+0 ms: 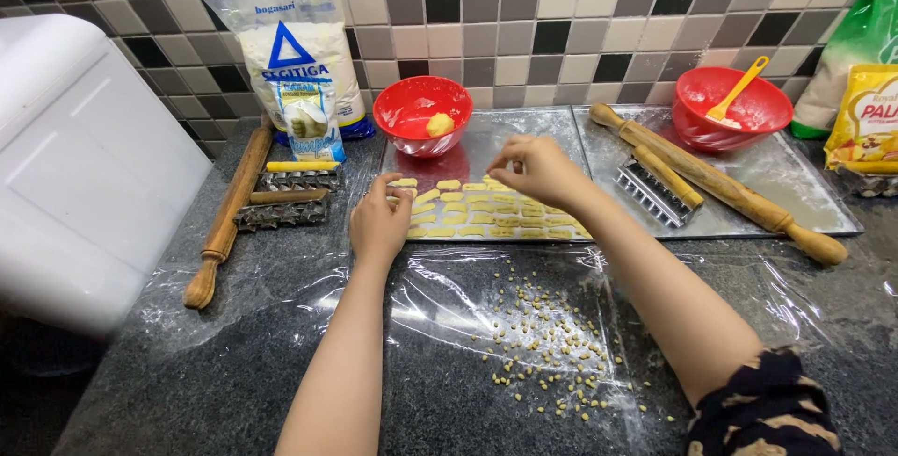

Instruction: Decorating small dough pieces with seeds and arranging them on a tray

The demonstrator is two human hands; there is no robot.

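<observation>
Both hands work the dough strips: right grip pinched on one, left grip loosely apart beside them.

Flour bag — red bowls — rolling pins.

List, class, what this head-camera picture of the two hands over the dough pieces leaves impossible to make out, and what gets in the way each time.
- Left hand: fingertips hidden behind its own knuckles; contact with the dough pieces unclear.
- Right hand: whether the curled fingers pinch a piece, too small.
- Green bag: cut off by the right edge.
- White box: cut off by the left edge.
- Left red bowl: its near wall hides the bottom.
</observation>
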